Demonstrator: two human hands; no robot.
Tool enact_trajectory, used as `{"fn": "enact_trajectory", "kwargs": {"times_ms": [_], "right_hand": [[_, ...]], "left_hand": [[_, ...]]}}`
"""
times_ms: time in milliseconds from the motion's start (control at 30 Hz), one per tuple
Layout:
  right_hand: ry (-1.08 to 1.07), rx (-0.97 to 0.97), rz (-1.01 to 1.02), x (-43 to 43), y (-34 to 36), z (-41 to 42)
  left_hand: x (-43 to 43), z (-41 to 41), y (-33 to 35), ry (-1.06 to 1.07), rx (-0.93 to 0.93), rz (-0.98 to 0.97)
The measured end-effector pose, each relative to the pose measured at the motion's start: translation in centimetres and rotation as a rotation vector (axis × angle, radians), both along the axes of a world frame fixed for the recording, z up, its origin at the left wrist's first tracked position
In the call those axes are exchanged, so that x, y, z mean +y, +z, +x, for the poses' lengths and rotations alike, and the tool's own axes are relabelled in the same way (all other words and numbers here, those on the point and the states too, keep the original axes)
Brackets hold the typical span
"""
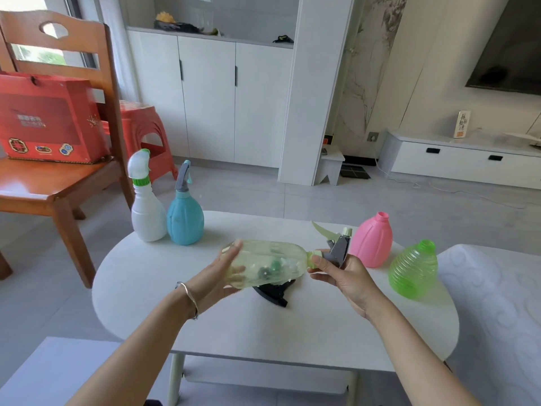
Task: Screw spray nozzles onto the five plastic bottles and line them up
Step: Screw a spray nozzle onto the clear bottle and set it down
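The left hand [218, 273] cupped the base of the clear bottle [265, 263], held horizontally above the counter [292, 326] centre. The right hand [341, 273] fingers [317, 260] were clamped on the grey nozzle [336, 247] at its neck. Two capped bottles [167, 218] stood at the far-left edge.

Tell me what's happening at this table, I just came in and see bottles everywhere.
A person is fitting spray nozzles onto plastic bottles. The left hand holds a clear yellowish bottle sideways above the table, while the right hand works a grey nozzle at its neck. A white bottle and a blue bottle already stand side by side with nozzles on. A pink bottle and a green bottle still have open necks, and a black nozzle lies on the table.
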State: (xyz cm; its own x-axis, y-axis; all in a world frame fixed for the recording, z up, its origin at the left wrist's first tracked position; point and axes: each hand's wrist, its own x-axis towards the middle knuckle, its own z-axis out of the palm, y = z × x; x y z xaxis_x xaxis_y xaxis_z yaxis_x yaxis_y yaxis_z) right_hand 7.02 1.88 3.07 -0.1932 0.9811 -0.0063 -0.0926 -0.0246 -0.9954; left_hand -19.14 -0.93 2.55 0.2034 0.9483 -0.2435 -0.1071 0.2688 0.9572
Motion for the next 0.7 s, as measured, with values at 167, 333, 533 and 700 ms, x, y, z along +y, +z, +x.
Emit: {"fn": "enact_trajectory", "kwargs": {"times_ms": [167,333,533,700], "right_hand": [[-0.050,0.018,-0.038,0.10,0.24,0.46],[-0.047,0.001,-0.099,0.04,0.08,0.48],[-0.060,0.025,-0.164,0.02,0.12,0.47],[-0.016,0.019,-0.190,-0.20,0.36,0.40]], "left_hand": [[-0.12,-0.32,-0.23,0.017,0.131,0.011],[-0.09,-0.50,-0.05,-0.085,0.014,0.066],[-0.23,-0.64,0.19,0.003,0.103,0.114],[-0.49,0.00,-0.07,-0.084,0.015,0.056]]}}
